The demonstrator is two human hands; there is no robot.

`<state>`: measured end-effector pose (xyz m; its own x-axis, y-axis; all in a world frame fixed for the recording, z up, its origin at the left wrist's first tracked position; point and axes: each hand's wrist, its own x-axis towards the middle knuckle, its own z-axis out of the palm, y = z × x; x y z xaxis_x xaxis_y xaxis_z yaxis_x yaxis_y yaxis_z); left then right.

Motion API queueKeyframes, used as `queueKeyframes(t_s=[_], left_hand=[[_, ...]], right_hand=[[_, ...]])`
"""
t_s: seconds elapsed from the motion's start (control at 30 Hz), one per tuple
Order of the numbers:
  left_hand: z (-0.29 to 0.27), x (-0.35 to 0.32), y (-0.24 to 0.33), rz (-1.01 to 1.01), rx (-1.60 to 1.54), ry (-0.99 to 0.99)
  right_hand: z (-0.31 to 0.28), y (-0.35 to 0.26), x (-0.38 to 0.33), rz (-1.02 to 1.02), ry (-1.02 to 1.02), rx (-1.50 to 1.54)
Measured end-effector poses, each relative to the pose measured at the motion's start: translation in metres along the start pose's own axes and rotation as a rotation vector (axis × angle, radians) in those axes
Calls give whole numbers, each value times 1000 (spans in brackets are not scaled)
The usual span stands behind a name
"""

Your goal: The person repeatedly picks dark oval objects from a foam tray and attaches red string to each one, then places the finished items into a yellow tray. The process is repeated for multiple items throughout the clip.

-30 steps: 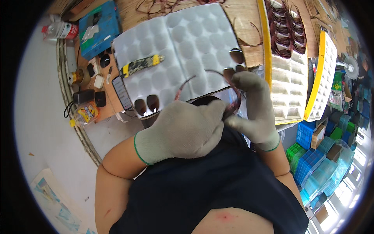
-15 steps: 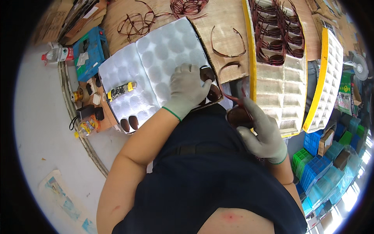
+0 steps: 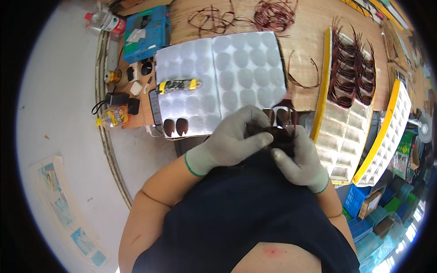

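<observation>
Close to my body, a pair of dark sunglasses (image 3: 282, 138) with a reddish-brown frame is held between both hands. My left hand (image 3: 234, 139), in a grey glove, is closed on its left side with thumb and fingers bent. On the other side my gloved right hand (image 3: 300, 159) pinches it. Fingers hide much of the sunglasses, and whether a loose lens is in my left hand cannot be told. Just beyond are dark lenses (image 3: 282, 117) by the near right corner of the white dimpled lens sheet (image 3: 230, 73). Two more brown lenses (image 3: 175, 127) lie at its near left corner.
On the sheet lies a yellow-and-black taped tool (image 3: 180, 86). A loose frame (image 3: 302, 75) and tangled frames (image 3: 273, 16) lie beyond. To the right, a yellow-edged tray (image 3: 343, 141) holds stacked frames (image 3: 348, 73). A blue crate (image 3: 145, 36) and bottles (image 3: 107, 22) stand left.
My left hand has left the lenses at the sheet's edge and joined my right hand at the sunglasses. The view has shifted, so the table sits further right and the sheet looks straighter.
</observation>
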<state>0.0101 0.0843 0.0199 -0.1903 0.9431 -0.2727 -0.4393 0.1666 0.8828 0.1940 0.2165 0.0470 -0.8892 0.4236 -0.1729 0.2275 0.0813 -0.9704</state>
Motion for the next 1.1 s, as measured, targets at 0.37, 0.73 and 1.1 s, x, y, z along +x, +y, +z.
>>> queueKeyframes(t_s=[0.37,0.73,1.1], left_hand=[[-217,-10,-9,119,1551,407],[-210,-22,-16,284,1517,214],[-115,-81,-13,9,-315,-127]], right_hand=[[42,-10,8,-73,49,-164],[81,-21,-7,-50,262,-191],[116,-22,11,-136,-16,-243]])
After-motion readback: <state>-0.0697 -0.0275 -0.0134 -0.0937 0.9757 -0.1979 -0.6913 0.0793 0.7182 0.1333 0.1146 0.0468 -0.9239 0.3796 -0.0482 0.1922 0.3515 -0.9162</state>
